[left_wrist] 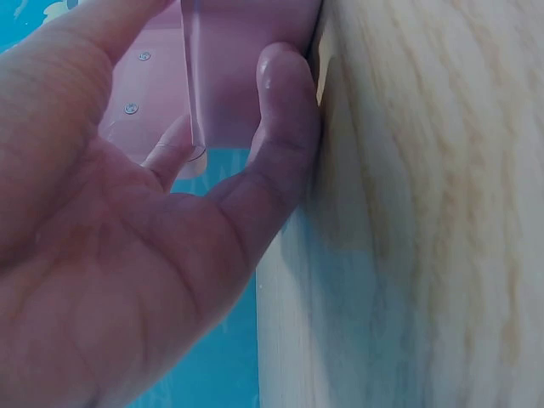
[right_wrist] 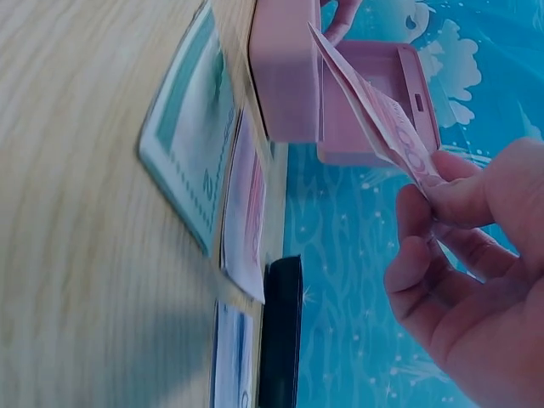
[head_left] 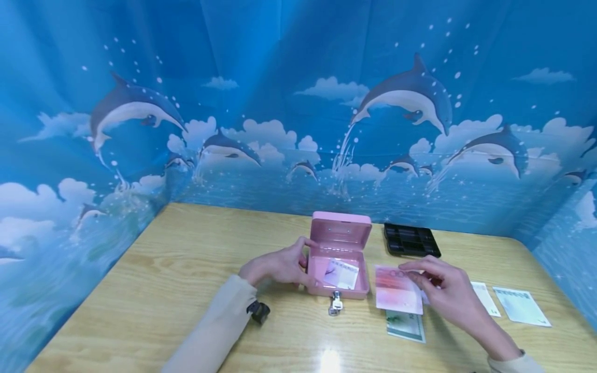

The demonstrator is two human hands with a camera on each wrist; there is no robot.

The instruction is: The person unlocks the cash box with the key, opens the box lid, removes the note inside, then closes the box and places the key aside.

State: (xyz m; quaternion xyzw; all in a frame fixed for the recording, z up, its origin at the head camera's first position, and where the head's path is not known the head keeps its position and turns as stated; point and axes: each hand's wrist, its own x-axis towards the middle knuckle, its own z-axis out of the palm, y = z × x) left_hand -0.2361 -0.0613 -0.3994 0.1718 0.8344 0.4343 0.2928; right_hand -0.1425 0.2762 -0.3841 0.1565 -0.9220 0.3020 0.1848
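Observation:
A pink metal cash box (head_left: pixel 322 291) stands on the table with its lid (head_left: pixel 340 230) raised. Inside lies a pale purplish banknote (head_left: pixel 342 274). My left hand (head_left: pixel 284 264) holds the box by its left side, fingers spread from the front corner to the hinge end. To the right of the box, my right hand (head_left: pixel 448 292) pinches a few pink-red banknotes (right_wrist: pixel 382 119) between thumb and fingers, above the table. Under them in the head view, a green banknote (head_left: pixel 404 326) shows partly covered. At the box's front hangs a small lock with keys (head_left: pixel 336 303).
Behind the right hand sits a black compartment tray (head_left: pixel 412 240). Two pale banknotes lie at the right, one (head_left: pixel 521 305) near the table's edge and another (head_left: pixel 486 299) beside the hand. Another pink note (right_wrist: pixel 245 212) lies by the green one. A dolphin-printed curtain (head_left: pixel 280 103) borders the table.

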